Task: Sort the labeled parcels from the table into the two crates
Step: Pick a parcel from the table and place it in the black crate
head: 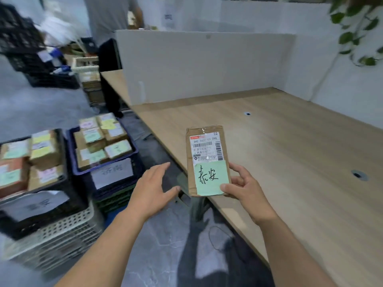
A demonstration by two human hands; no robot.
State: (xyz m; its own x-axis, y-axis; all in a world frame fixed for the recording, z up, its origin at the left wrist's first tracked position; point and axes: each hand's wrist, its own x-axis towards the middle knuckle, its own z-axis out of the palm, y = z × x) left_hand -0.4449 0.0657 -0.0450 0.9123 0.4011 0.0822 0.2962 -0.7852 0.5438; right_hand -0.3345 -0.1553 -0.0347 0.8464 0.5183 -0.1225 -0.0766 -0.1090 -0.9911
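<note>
Parcel: a flat brown parcel point(207, 160) is standing upright in the right hand, in front of the left edge of the table and facing the camera.
Labels: a white shipping label point(205, 148) is sitting on its upper half, and a green note point(211, 179) with black handwriting is covering its lower half.
Right hand: the right hand point(242, 187) is gripping the parcel at its lower right corner, the thumb pressing on the green note and the fingers curling behind the right edge.
Left hand: the left hand point(153, 187) is hovering just left of the parcel with its fingers straight and spread, touching nothing.
Table: the wooden table point(290, 162) is stretching to the right and far, with a white partition point(207, 65) standing along its far side.
Crates: on the left a blue crate point(71, 150) and, left of it, a black crate point(64, 160) are holding many brown boxes with coloured notes; each is carrying a paper sign on its near wall, too blurred to read.
Basket: a white basket point(68, 230) is sitting under the black crate.
Background: a person point(112, 17) is standing far left, and a green plant point(356, 27) is hanging at the far right.
</note>
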